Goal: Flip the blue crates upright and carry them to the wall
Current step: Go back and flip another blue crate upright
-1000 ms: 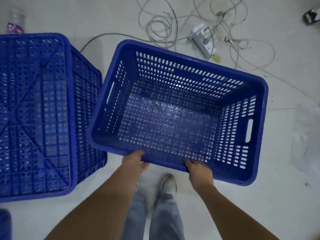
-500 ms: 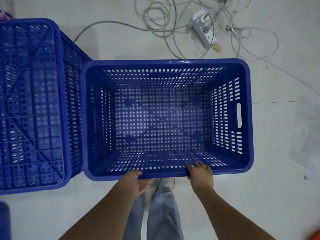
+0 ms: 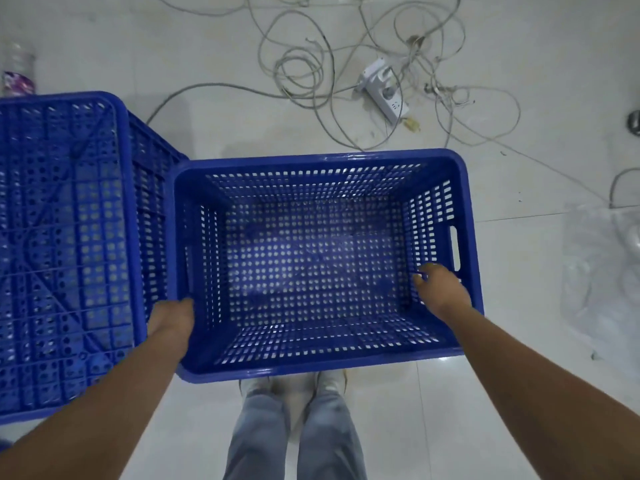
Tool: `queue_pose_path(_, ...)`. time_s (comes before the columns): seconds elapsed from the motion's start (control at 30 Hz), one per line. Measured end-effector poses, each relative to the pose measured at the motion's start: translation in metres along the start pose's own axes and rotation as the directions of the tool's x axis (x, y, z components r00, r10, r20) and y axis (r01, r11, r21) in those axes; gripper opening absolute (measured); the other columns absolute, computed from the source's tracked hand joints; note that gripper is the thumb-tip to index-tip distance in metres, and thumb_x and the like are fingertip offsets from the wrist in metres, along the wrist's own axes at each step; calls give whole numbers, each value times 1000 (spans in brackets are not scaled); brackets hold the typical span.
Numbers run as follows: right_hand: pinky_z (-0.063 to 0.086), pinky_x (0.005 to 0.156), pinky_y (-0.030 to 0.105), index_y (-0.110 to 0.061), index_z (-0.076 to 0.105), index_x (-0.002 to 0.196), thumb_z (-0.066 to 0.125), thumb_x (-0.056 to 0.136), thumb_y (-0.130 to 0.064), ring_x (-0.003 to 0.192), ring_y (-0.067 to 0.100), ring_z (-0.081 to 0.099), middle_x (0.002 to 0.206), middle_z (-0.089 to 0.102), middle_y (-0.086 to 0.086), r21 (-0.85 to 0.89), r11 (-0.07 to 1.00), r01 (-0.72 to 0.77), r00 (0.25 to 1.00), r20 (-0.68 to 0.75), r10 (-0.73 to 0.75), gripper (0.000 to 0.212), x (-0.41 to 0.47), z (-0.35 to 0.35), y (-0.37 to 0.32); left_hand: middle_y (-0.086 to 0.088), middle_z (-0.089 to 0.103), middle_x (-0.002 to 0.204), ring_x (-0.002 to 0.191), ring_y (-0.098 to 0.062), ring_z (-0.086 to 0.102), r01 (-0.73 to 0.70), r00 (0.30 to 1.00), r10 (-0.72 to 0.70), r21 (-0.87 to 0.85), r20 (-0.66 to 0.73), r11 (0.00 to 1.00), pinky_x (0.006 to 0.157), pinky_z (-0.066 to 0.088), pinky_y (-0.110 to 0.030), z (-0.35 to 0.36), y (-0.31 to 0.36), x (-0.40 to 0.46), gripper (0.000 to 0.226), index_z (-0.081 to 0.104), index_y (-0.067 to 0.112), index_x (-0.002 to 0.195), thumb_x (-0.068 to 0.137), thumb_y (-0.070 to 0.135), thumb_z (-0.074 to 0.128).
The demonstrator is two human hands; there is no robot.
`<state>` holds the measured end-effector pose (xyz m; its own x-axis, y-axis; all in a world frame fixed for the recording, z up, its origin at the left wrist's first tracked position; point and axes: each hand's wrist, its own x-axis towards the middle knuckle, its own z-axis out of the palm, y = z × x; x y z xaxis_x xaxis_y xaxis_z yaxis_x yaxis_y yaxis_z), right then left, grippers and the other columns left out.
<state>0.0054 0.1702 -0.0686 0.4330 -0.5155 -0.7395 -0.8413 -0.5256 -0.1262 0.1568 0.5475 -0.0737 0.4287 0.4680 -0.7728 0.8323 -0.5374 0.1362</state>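
Now upright crate (image 3: 311,265) between hands: left grip (image 3: 171,322) clasps left rim, right grip (image 3: 441,289) spread inside right wall

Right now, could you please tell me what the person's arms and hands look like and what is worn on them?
Both forearms are bare, with no sleeves showing. The left hand and right hand wear no gloves; no watch or rings show.

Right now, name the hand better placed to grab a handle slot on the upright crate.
Right. The right hand is inside the upright crate, fingers beside the handle slot in that wall. The left hand sits at the left rim in the tight gap against the overturned crate; no slot is visible there.
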Motion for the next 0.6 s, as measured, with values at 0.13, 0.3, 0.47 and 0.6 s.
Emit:
queue_pose_path(0.13,46,82,40,-4,56,120,39,97,-22,109,35,55,127,54,16,-132,990,-59,986,-162,37,34,14,-34,14,-5,31,59,52,-20,27,-150,989,150,60,6,987,52,24,-31,-16,31,12,32,42,12,65,96,11,47)
queue_pose_path(0.3,49,86,45,0,47,124,48,90,-25,106,40,56,122,56,21,137,968,-213,957,-171,235,42,36,-32,38,-18,53,99,66,-23,40,-176,983,170,87,68,981,80,34,-36,-7,38,23,64,16,3,152,100,23,46)
queue_pose_path(0.47,44,79,38,1,41,133,57,88,-20,99,38,56,126,55,23,364,897,-252,940,-129,317,52,62,-18,55,-13,27,157,138,-37,33,-112,990,111,8,81,994,112,29,-48,6,43,41,66,16,4,152,99,26,49)
queue_pose_path(0.6,48,84,42,0,43,133,59,85,-7,92,32,53,121,57,21,577,778,-248,926,-95,366,52,78,-21,56,-13,58,119,97,-35,58,-28,986,55,-166,159,986,101,42,-49,10,44,50,48,45,7,136,96,31,53)
